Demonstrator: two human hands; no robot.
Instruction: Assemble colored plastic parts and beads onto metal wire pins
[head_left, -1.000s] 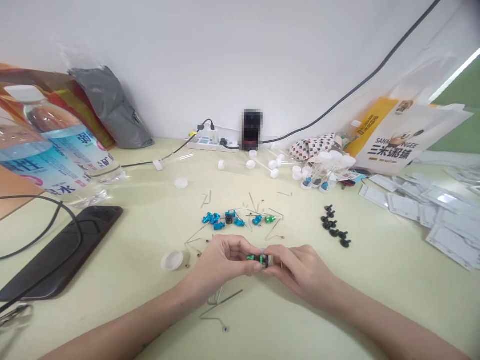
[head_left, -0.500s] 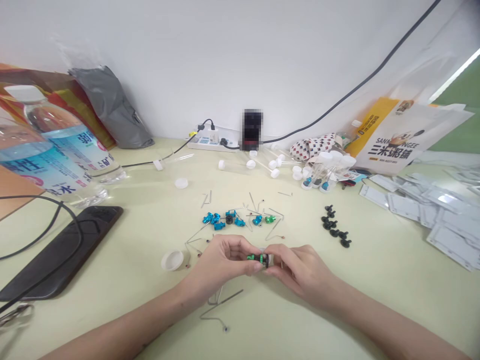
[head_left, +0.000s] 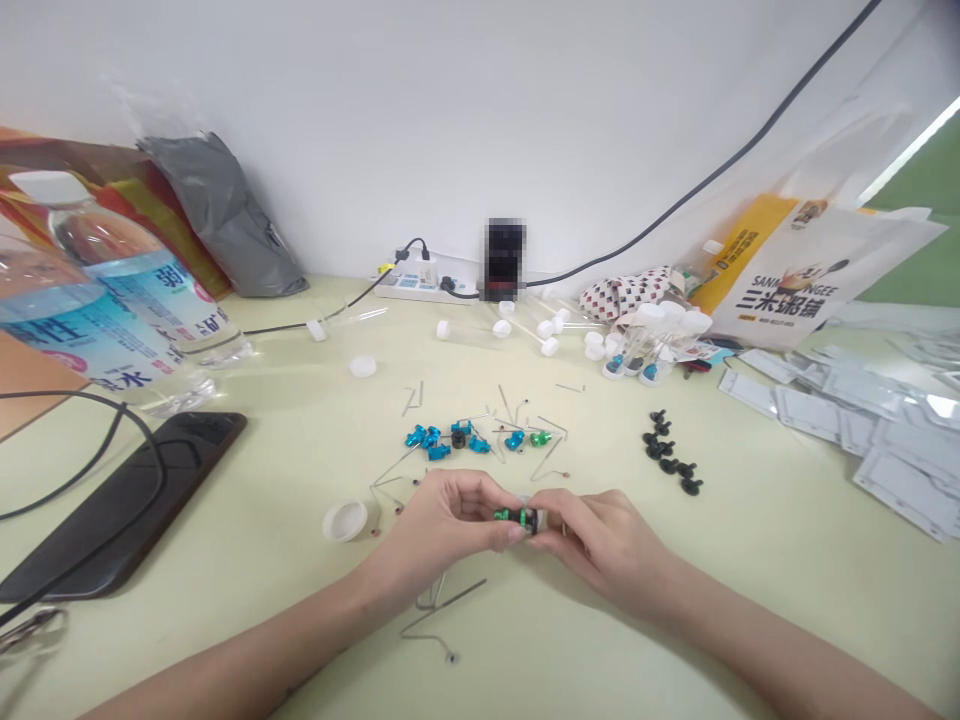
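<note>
Between my left hand point(head_left: 461, 515) and my right hand point(head_left: 600, 535) is a small green metal fitting point(head_left: 513, 516) with a black round part point(head_left: 535, 521) at its right end. My left thumb and fingers pinch the green side. My right thumb and forefinger close on the black end, and something pale shows behind it, too covered to name. Just beyond my hands lie several blue metal fittings point(head_left: 439, 452), another green fitting point(head_left: 540, 439) and bent thin metal rods point(head_left: 386, 480). A white round cap point(head_left: 345, 521) rests left of my left hand.
Black flanged parts point(head_left: 667, 465) lie at the right. Farther back are clear tubes with white caps point(head_left: 675, 318), a power strip point(head_left: 420, 285) and a paper bag point(head_left: 810, 270). At the left are a phone point(head_left: 127, 505) and water bottles point(head_left: 150, 270). White flat pieces point(head_left: 911, 485) pile up far right.
Almost nothing differs. Both hands stay in the same place on the green fitting, and the black part at its end appears slightly turned.
</note>
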